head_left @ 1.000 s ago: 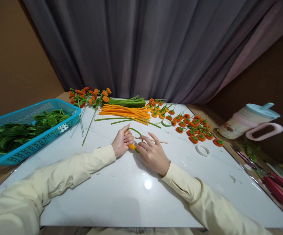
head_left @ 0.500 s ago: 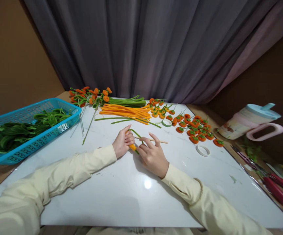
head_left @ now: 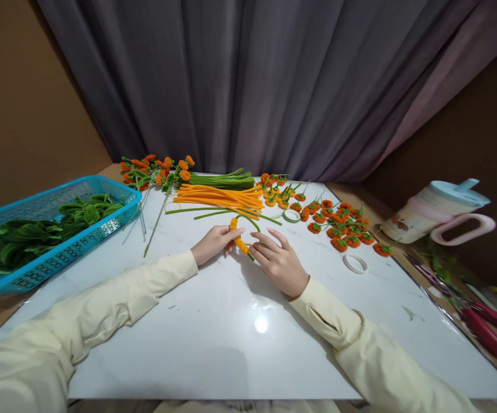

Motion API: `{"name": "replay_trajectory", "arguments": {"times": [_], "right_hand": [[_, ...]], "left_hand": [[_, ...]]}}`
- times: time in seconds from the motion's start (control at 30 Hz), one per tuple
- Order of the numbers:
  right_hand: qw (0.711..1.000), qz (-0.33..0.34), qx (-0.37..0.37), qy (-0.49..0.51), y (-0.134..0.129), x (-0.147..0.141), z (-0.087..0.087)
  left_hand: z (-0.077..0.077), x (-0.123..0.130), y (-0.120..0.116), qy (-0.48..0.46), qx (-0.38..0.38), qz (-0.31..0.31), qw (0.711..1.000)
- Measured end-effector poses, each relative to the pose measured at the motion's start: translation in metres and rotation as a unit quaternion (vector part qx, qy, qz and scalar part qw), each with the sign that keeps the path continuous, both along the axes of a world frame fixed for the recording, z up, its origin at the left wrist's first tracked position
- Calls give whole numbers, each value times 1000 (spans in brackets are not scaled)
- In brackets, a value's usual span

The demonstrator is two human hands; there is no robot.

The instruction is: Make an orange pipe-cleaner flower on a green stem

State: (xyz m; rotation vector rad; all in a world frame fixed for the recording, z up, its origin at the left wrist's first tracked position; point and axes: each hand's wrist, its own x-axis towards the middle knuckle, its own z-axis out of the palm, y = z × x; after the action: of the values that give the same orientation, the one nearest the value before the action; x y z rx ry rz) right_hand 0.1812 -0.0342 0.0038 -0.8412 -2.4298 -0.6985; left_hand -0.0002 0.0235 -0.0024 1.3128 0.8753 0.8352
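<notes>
An orange pipe cleaner (head_left: 241, 244) is wound into a curved, ribbed coil, with green pipe cleaner showing at its ends. My left hand (head_left: 215, 242) pinches the coil's upper part between thumb and fingers. At the coil's lower end are the bent fingertips of my right hand (head_left: 280, 265), closed on it. A pale stick end shows beside those fingertips; the rest of it is hidden by the hand. Just beyond both hands lie straight orange pipe cleaners (head_left: 218, 197) and a few loose green ones (head_left: 214, 214).
A blue basket (head_left: 134, 201) of green leaves stands left. Orange flowers (head_left: 145, 166) and a green pipe cleaner bundle (head_left: 222, 181) lie at the back. Several small orange pieces (head_left: 347, 221), tape rolls (head_left: 355, 264), a cup (head_left: 429, 212) and red-handled pliers (head_left: 487, 332) are right.
My left hand has opened from a fist into a pinch, exposing most of the orange coil. The coil now stands more upright. My right hand has shifted slightly right.
</notes>
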Motion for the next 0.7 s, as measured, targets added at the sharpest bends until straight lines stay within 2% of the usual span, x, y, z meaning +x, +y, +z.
{"name": "replay_trajectory", "arguments": {"times": [0.1, 0.4, 0.7], "right_hand": [[1000, -8, -10, 10, 0, 0, 1], [995, -12, -38, 94, -3, -7, -5], [992, -28, -49, 114, -6, -12, -6]], "left_hand": [[-3, -1, -1, 13, -8, -22, 1000], [3, 1, -6, -121, -89, -29, 988], [-2, 2, -8, -106, -63, -38, 992]]}}
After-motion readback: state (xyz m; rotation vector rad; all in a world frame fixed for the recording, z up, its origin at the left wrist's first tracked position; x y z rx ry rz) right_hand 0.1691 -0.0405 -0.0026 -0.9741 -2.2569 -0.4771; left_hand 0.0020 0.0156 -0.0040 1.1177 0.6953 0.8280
